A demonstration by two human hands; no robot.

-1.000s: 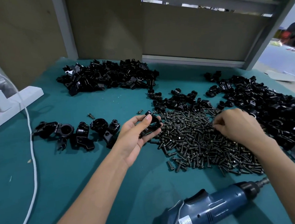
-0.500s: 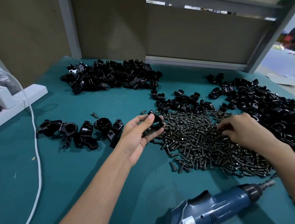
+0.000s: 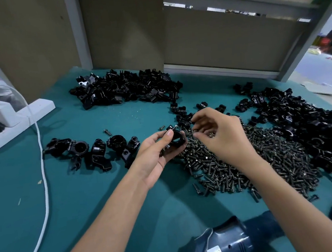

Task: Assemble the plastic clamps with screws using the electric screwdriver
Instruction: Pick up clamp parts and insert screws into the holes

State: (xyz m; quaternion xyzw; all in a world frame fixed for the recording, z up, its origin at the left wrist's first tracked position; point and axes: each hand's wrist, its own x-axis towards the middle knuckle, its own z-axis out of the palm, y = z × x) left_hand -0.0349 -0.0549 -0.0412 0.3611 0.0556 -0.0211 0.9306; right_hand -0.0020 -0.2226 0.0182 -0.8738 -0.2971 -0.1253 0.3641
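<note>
A white power strip [image 3: 19, 116] and a white cable [image 3: 41, 156] are lying at the far left of the teal table [image 3: 86, 193]. Next, a row of assembled clamps [image 3: 95, 152] is sitting. The left hand [image 3: 153, 157] is gripping a black plastic clamp [image 3: 177, 140] at the edge of the screw pile [image 3: 254, 164]. The right hand [image 3: 224, 138], just beside it, is pinching screws [image 3: 212, 135] in curled fingers. The electric screwdriver [image 3: 231, 242] is lying at the near edge, and loose clamp parts [image 3: 311, 125] are heaped at the right.
</note>
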